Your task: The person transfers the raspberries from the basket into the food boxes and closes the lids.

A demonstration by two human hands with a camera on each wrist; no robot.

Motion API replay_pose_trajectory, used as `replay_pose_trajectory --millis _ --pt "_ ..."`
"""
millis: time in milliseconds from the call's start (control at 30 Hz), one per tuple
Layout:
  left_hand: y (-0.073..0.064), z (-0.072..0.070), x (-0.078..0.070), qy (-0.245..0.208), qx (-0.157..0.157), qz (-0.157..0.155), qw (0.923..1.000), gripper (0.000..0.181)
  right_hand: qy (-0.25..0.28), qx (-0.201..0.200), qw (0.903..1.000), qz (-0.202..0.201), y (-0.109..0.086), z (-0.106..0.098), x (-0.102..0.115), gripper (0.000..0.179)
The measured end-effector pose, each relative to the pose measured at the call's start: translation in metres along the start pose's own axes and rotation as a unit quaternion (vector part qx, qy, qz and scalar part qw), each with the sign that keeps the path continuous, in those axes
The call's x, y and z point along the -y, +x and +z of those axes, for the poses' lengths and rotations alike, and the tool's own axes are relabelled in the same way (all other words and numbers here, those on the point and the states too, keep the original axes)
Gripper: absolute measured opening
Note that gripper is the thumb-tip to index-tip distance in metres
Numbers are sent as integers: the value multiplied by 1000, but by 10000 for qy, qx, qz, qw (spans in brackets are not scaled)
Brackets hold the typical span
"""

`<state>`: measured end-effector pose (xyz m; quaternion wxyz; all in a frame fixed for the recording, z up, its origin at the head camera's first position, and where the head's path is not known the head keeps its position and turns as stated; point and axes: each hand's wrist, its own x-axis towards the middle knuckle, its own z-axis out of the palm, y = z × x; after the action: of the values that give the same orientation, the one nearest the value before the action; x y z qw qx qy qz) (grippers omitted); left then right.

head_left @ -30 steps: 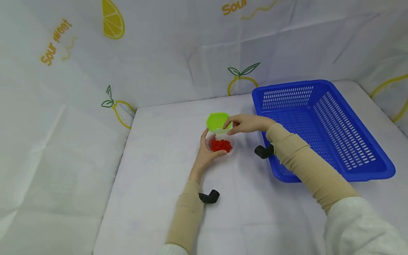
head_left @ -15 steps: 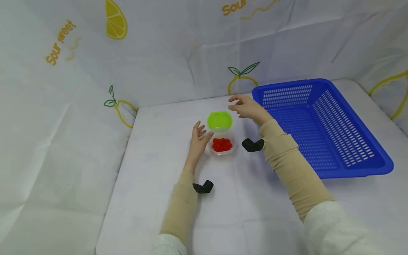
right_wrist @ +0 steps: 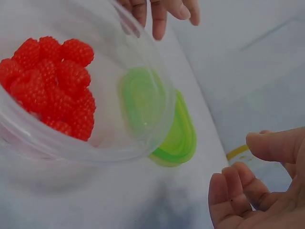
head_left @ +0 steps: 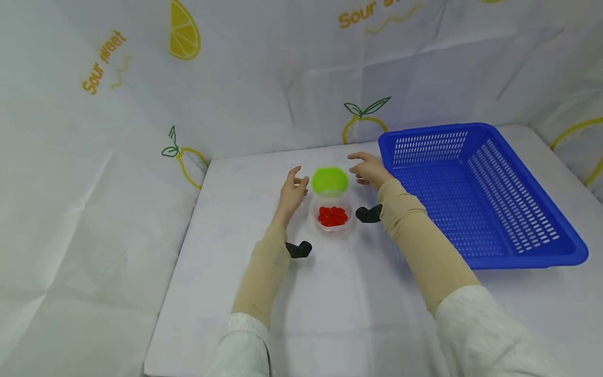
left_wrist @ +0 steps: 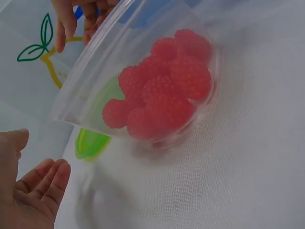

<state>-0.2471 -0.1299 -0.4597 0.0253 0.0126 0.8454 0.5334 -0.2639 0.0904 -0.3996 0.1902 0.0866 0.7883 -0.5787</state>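
Observation:
A clear plastic container [head_left: 316, 212] stands on the white-covered table with several raspberries [head_left: 332, 215] lying in it. Directly behind it lies a bright green lid [head_left: 330, 180], flat on the cloth. My left hand [head_left: 291, 192] hovers just left of the lid, fingers relaxed and holding nothing. On the lid's other side is my right hand [head_left: 369, 168], also with loose fingers and nothing in them. Both wrist views show a gap between each hand and the lid. In the left wrist view the raspberries [left_wrist: 164, 90] show through the container's wall.
A large blue plastic basket [head_left: 532, 256] with slotted walls stands on the right, close beside my right forearm. Behind the table [head_left: 226, 262] hangs a white cloth backdrop [head_left: 254, 78] printed with lemons. Another cloth wall rises on the left.
My left hand has let go of the container and moved forward to the lid's left. My right hand has drawn away from the container's far rim to the lid's right.

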Motion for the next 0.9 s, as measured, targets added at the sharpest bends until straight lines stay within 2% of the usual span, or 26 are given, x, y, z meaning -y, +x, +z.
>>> replay_pose_trajectory --millis 133,233,333,467,600,733,900 --pt "9 9 4 279 204 -80 9994 53 357 -64 9989 299 10 2 -9 49" --pt "12 11 5 407 333 -112 9986 54 322 -136 9984 455 17 7 -13 49" --pt "14 12 6 126 291 -437 9985 55 213 -81 9969 754 22 13 -14 51" --pt "17 10 11 -426 27 -895 9951 54 260 181 9941 1040 27 19 -13 56" --pt "21 10 14 -695 113 -946 9930 54 343 274 9942 983 32 22 -16 60" --pt "23 12 15 -722 287 -1003 9919 53 498 327 9930 1016 35 21 -20 60" --pt "22 12 13 -757 208 -985 9920 49 589 377 9923 1021 36 23 -19 58"
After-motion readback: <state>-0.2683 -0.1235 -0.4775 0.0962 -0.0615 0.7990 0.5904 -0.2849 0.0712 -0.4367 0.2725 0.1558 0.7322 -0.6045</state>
